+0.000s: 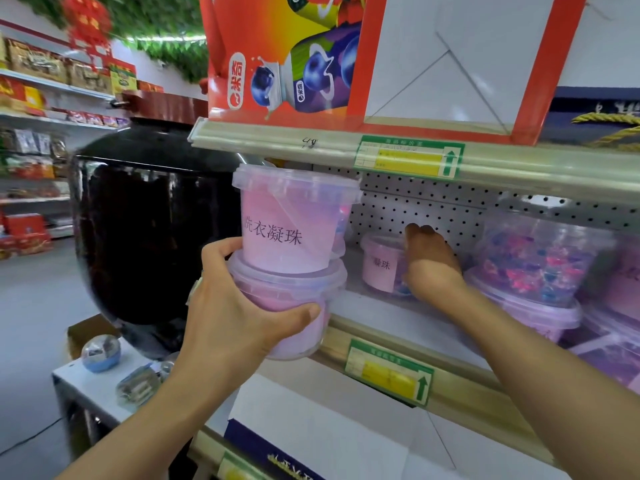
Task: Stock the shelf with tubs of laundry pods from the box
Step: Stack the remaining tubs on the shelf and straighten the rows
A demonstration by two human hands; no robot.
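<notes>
Your left hand [242,317] grips two stacked tubs [289,261] in reserve; your right hand [429,261] holds a tub [382,268] at the shelf [381,327] back.

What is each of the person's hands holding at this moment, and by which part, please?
The left hand grips the lower tub of a two-tub stack around its side, below the lid. The right hand grasps the tub on the shelf at its side.

- A shop: metal shelves [398,327] with green-and-yellow price tags [410,160] on their front rails.
- Packaged goods [38,64] fill more racks across the aisle.
</notes>
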